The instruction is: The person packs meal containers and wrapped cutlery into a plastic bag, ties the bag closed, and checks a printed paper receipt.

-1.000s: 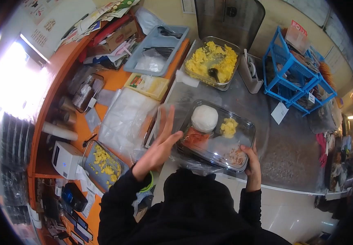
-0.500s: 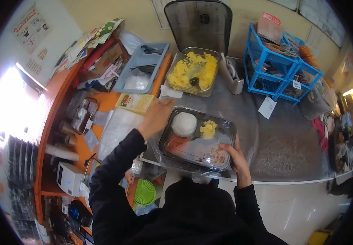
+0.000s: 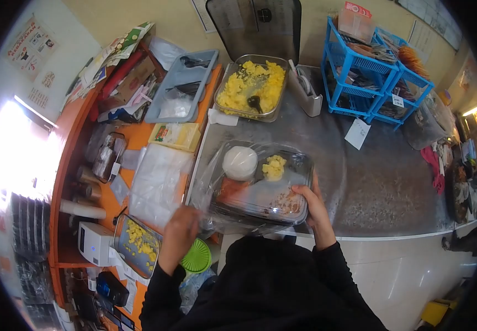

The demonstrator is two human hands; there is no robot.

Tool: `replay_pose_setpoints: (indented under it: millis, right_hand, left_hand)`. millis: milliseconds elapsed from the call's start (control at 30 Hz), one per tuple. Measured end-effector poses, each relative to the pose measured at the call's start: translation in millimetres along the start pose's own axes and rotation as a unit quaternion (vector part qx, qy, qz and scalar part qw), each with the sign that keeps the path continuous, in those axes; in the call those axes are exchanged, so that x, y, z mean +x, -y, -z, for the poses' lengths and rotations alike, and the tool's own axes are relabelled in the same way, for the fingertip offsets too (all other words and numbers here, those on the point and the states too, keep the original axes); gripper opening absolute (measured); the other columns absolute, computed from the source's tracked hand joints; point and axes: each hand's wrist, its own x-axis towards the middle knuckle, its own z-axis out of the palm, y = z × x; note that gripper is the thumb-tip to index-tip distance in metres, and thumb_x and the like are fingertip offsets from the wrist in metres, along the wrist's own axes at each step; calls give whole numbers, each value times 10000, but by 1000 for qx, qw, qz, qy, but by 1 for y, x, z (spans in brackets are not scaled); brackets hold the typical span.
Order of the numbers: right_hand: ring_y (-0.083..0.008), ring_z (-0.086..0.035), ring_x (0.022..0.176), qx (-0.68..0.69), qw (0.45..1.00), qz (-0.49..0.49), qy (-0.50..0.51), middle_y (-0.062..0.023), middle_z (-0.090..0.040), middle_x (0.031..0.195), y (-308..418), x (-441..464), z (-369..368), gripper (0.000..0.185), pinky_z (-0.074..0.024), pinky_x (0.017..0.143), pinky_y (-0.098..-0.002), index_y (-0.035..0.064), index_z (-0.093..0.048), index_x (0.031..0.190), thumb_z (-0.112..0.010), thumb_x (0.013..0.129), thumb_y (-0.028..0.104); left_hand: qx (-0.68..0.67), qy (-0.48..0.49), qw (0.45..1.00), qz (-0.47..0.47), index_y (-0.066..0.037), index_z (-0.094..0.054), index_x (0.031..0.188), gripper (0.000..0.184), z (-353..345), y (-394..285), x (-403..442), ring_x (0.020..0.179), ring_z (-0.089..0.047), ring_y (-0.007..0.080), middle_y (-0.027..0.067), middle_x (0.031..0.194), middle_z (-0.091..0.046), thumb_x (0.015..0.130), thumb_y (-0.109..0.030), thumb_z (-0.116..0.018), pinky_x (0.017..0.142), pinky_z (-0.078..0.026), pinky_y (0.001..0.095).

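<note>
A lidded meal box [image 3: 260, 207] with a clear top and dark base is held tilted over the metal counter's front edge. Through the lid show a white round mound, yellow scrambled-looking food, a reddish portion and brown bits. A clear plastic bag [image 3: 202, 185] lies around the box and spreads out on its left. My right hand [image 3: 317, 208] grips the box's right side, thumb on top and fingers at the edge. My left hand [image 3: 182, 234], slightly blurred, is closed at the bag's lower left edge, apparently pinching the plastic.
Behind stands a glass tray [image 3: 252, 85] of yellow food with a black spoon. Blue racks [image 3: 360, 77] are at the right. On the orange shelf lie a grey-blue tray [image 3: 182, 88], plastic sheets [image 3: 155, 179], another yellow-food tray [image 3: 136, 243] and a white printer [image 3: 94, 243].
My left hand has moved from the box's upper left corner down toward me, and the plastic now spreads out at the left. My right hand keeps its grip on the box.
</note>
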Motion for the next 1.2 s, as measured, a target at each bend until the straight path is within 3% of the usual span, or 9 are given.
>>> replay_pose_setpoints:
  millis: [233, 367, 500, 567, 700, 833, 933, 1133, 1200]
  right_hand:
    - [-263, -471, 1197, -3, 1000, 9, 0, -154, -427, 1339, 1, -2, -5, 851, -443, 957, -354, 140, -200, 1488, -647, 765, 95]
    - [-270, -468, 1203, -3, 1000, -5, 7, -165, -429, 1332, -1, 1, -2, 854, -425, 980, -359, 119, -198, 1486, -649, 761, 101]
    - [-275, -424, 1243, -67, 998, -12, 11, -167, -401, 1367, -11, 8, 20, 840, -398, 1008, -359, 100, -153, 1509, -604, 856, 379]
    - [-273, -397, 1262, -82, 996, 11, -26, -167, -378, 1397, -12, 9, 26, 850, -387, 1018, -368, 95, -149, 1514, -516, 898, 551]
    - [-229, -417, 1234, -83, 993, -83, 20, -105, -367, 1443, 10, -3, 48, 711, -412, 983, -348, 118, -254, 1493, -349, 956, 574]
    - [-222, -479, 1164, -94, 988, 33, 115, -124, -488, 1322, -39, 30, 105, 452, -456, 919, -316, 172, -403, 1408, -441, 969, 271]
    - [-227, -553, 1058, -246, 926, 283, 52, -95, -555, 1205, -63, 28, 98, 480, -484, 845, -350, 142, -484, 1330, -557, 865, 50]
    - [-329, -586, 893, -374, 908, 189, -13, -158, -569, 1016, -63, 22, 99, 423, -489, 770, -389, 91, -572, 1204, -610, 794, -9]
    - [-346, -577, 909, -423, 878, 224, -22, -166, -570, 1011, -65, 21, 99, 345, -493, 750, -394, 62, -578, 1132, -612, 794, 6]
  left_hand:
    - [-148, 102, 983, -21, -4, -590, 1080, 226, 50, -58, 20, 864, -607, 322, 141, 853, -624, 854, -11, -608, 778, -483, 356]
    - [-621, 162, 765, -55, 23, -472, 1240, 390, -22, -92, 74, 888, -635, 331, 192, 950, -635, 905, -120, -613, 809, -479, 363]
    - [-146, 154, 968, -134, 0, -555, 1161, 408, -36, -115, 75, 1008, -612, 274, 182, 1028, -632, 835, -199, -699, 852, -451, 353]
    - [118, 16, 974, -191, -11, -605, 1079, 404, -30, -121, 68, 993, -593, 285, 178, 1020, -625, 787, -258, -734, 843, -436, 374]
    - [124, -45, 972, -195, -55, -646, 924, 336, -19, -188, 81, 1035, -545, 282, 98, 1058, -594, 715, -289, -766, 855, -403, 443]
    - [154, 213, 846, -464, -85, -686, 952, 425, -101, -191, 110, 1144, -497, 324, 97, 1090, -597, 752, -460, -683, 1048, -299, 529]
    - [343, 352, 737, -464, -83, -717, 981, 473, -129, -191, 121, 1189, -486, 335, 106, 1121, -623, 744, -487, -655, 1103, -199, 590]
    - [502, 457, 603, -419, -116, -739, 1009, 434, -162, -209, 129, 1224, -476, 356, 153, 1210, -612, 693, -411, -701, 1106, -107, 630]
    - [503, 445, 622, -403, -133, -746, 984, 395, -168, -204, 127, 1207, -485, 354, 155, 1176, -619, 692, -395, -702, 1105, -113, 622]
